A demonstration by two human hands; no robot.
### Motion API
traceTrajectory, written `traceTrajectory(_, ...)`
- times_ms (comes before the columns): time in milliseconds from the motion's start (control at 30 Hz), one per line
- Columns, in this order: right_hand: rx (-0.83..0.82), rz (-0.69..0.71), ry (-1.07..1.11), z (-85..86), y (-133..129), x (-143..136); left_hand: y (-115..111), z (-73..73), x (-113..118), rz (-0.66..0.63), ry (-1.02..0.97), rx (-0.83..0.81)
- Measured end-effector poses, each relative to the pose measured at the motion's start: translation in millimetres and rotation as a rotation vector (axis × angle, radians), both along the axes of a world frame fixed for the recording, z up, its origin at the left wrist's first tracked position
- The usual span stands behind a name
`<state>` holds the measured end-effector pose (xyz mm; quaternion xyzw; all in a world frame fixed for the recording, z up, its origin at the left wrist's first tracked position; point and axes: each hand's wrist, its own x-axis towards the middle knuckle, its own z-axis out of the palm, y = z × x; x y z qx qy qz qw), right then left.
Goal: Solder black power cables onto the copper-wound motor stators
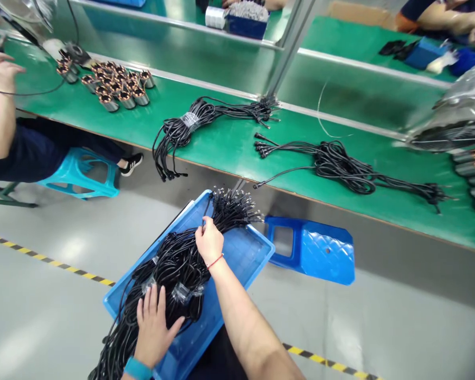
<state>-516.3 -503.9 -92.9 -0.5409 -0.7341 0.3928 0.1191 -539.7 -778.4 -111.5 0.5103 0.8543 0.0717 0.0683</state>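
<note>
A heap of black cables (182, 253) fills much of a blue plastic tray (237, 258) below the bench. Clear wrapping binds some of the cables, and their stripped ends fan out at the tray's far end. My left hand (154, 322), with a teal band at its wrist, lies open on the near part of the heap, fingers spread. Farther up the heap, my right hand (210, 241) has its fingers closed on a thin black cable near the bare ends. Its fingertips are partly hidden.
Two cable bundles (190, 120) (340, 163) lie on the green bench (221, 150). Copper-wound stators (119, 87) stand left, more at far right. A blue stool (326, 250) is under the bench edge. A co-worker (3, 116) sits left; others work across the divider.
</note>
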Motion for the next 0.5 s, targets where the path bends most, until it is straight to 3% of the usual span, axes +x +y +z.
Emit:
traceTrajectory(100,0.06,0.049,0.144,9.5,-11,1,-20,-5.5,-1,0.009,-0.014,-0.028)
traceTrajectory(233,0.102,0.055,0.313,22.0,-32,8,-23,-9.5,1,0.025,-0.007,-0.028)
traceTrajectory(400,0.023,-0.194,0.695,30.7,-47,44,-21,-9.1,1,0.025,0.004,-0.013)
traceTrajectory(500,-0.013,-0.353,0.741,24.3,-45,75,-30,-10.8,-1,0.006,0.01,-0.013)
